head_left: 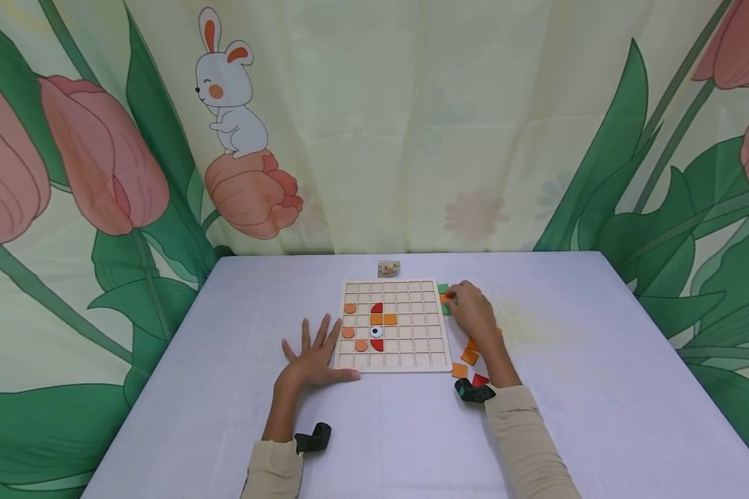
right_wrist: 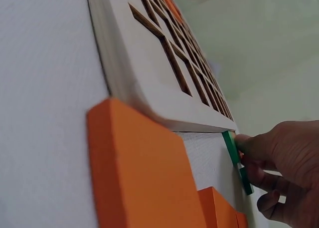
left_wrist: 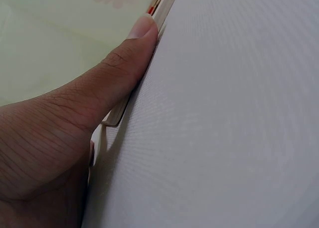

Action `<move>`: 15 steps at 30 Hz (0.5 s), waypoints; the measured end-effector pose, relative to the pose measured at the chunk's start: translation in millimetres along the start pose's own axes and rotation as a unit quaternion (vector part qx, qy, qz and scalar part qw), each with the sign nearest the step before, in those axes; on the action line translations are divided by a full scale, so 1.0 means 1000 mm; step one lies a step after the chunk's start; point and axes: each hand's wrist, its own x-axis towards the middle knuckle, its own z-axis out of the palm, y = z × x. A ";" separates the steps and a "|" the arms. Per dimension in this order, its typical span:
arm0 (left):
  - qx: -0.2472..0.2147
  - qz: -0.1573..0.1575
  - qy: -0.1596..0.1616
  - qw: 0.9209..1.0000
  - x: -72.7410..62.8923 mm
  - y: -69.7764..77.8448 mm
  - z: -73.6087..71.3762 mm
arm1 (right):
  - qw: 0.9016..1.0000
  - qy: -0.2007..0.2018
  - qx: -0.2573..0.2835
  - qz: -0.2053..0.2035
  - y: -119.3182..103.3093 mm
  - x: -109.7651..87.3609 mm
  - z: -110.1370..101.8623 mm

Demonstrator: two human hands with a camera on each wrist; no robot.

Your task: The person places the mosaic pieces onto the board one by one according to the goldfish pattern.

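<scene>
A wooden grid board (head_left: 418,367) lies on the white table, bearing orange discs (head_left: 349,308), red quarter-round pieces (head_left: 377,345), orange square tiles (head_left: 390,319) and a white eye piece (head_left: 376,332). My left hand (head_left: 312,360) rests with spread fingers at the board's left side, its thumb (left_wrist: 107,78) lying along the near edge. Beyond the board's right edge, my right hand (head_left: 472,310) has curled fingers and pinches an orange tile (head_left: 444,299) among green pieces (head_left: 442,287). The fingers partly hide that tile in the right wrist view, where a green piece (right_wrist: 231,147) shows beside them.
Loose orange tiles (head_left: 460,370) and a red piece (head_left: 480,380) lie right of the board, partly under the right forearm. A small patterned card or block (head_left: 388,269) sits behind the board. A printed curtain (head_left: 381,138) hangs at the table's far edge.
</scene>
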 end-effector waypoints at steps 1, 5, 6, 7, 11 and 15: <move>0.000 0.001 0.000 1.000 0.000 0.000 0.000 | 1.000 -0.001 0.002 0.003 0.000 -0.001 -0.001; 0.002 0.001 0.002 1.000 0.000 0.001 0.000 | 1.000 0.002 0.004 0.004 0.000 -0.002 -0.005; 0.002 0.001 0.001 1.000 0.001 0.001 0.000 | 1.000 0.004 0.003 0.003 0.000 -0.003 -0.006; 0.003 0.001 0.001 1.000 0.001 0.001 0.000 | 1.000 0.004 0.002 0.002 0.000 -0.003 -0.007; 0.003 -0.004 -0.003 1.000 0.001 0.001 0.000 | 1.000 0.000 -0.001 -0.003 0.001 -0.004 -0.007; -0.001 -0.004 -0.002 1.000 0.000 0.001 0.001 | 1.000 -0.007 -0.008 -0.004 0.001 -0.005 -0.007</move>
